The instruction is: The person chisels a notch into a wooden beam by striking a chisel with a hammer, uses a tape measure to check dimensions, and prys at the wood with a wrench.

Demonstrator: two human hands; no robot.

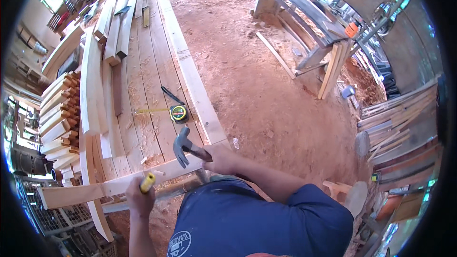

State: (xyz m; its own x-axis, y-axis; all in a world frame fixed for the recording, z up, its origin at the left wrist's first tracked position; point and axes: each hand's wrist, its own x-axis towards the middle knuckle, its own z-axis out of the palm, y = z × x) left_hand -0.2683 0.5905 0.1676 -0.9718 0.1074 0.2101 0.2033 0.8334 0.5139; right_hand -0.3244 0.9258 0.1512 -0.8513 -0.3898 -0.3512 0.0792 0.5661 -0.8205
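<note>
My right hand (221, 159) is closed round the wooden handle of a claw hammer (182, 146), whose dark metal head hangs above the near edge of the workbench. My left hand (139, 199) grips a yellow-handled tool (148, 182); its lower part is hidden, so I cannot tell its kind. Both hands are near a pale wooden beam (126, 184) that runs across the bench's near end. Beyond the hammer, a tape measure (179, 113) lies on the planks with some yellow tape drawn out to the left and a black strap stretching away from it.
Long timber pieces (94, 90) lie along the bench's left side, beside a stack of short sticks (61, 116). Wood shavings cover the planks. Another workbench (304, 9) stands at the far right over the reddish dirt floor (266, 100). Boards (400, 119) are piled at right.
</note>
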